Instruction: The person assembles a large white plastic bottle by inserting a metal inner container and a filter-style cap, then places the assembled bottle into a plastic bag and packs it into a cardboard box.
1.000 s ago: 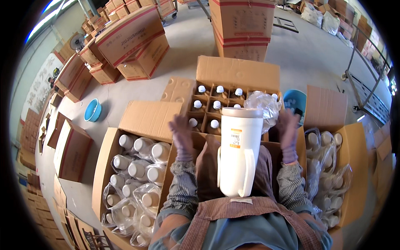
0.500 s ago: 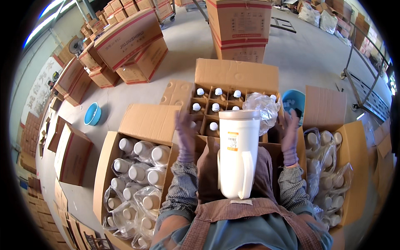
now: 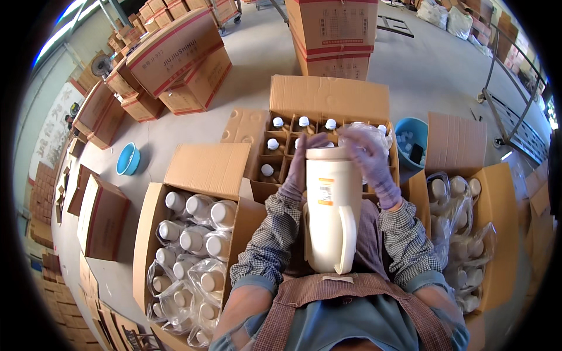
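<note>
A tall cream-white jug (image 3: 332,225) with a side handle, a beige lid (image 3: 328,153) and an orange-and-white label stands upright at my lap, against the brown apron. My left hand (image 3: 300,164), in a purple glove, is beside the lid's left edge with its fingers stretched out. On the other side, my gloved right hand (image 3: 373,167) has its fingers apart at the lid's right rim; whether either hand touches the lid is hard to see. Behind the right hand, a crumpled clear plastic bag (image 3: 383,138) lies over a divided carton (image 3: 328,96) of white-capped bottles.
An open carton (image 3: 146,234) of bagged white-lidded jugs sits at my left, another (image 3: 500,234) at my right. Blue basins (image 3: 129,159) stand on the floor, one (image 3: 411,131) behind the right carton. Stacked boxes (image 3: 333,35) and a metal trolley (image 3: 515,117) are farther off.
Both hands have moved inward from either side of the jug to its lid. The jug stays at my lap, and the view has shifted slightly.
</note>
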`<state>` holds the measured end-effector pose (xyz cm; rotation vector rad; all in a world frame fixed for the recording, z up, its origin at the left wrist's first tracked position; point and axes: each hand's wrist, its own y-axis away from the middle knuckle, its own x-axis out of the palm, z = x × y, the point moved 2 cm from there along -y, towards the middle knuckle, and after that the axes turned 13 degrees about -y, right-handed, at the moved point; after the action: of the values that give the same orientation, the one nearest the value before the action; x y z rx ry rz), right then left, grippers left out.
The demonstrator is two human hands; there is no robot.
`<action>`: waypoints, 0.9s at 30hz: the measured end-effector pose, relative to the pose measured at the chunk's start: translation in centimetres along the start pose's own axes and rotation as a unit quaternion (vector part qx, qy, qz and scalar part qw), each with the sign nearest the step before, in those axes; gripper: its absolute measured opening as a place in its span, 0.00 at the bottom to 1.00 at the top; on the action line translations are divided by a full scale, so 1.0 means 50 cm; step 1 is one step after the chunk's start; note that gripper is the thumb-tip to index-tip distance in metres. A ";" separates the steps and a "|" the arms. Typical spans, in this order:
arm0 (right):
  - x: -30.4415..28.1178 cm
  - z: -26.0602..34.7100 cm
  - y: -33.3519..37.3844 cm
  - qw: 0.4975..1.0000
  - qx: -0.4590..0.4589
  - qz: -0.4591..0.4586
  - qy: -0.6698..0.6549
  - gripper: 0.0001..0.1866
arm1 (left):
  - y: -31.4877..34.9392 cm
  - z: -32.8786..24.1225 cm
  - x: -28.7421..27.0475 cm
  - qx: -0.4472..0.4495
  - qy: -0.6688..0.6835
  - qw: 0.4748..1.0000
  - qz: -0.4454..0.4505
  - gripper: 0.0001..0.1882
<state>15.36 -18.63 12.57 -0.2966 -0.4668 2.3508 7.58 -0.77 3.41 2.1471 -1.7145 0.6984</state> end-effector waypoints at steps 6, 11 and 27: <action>0.005 0.034 0.022 0.973 -0.154 0.017 -0.171 0.10 | 0.133 -0.116 0.117 0.152 -0.277 0.948 -0.038 0.32; 0.038 -0.046 -0.010 0.933 0.095 0.065 -0.340 0.30 | 0.250 -0.243 0.232 0.272 -0.759 0.584 -0.092 0.28; 0.010 -0.116 -0.066 0.966 -0.005 0.035 -0.255 0.18 | 0.076 -0.178 0.114 0.093 -0.280 0.955 -0.012 0.16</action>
<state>18.95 -14.61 8.59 0.3065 -0.7176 2.4859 3.22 -1.74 13.75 2.6801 -1.9394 0.2546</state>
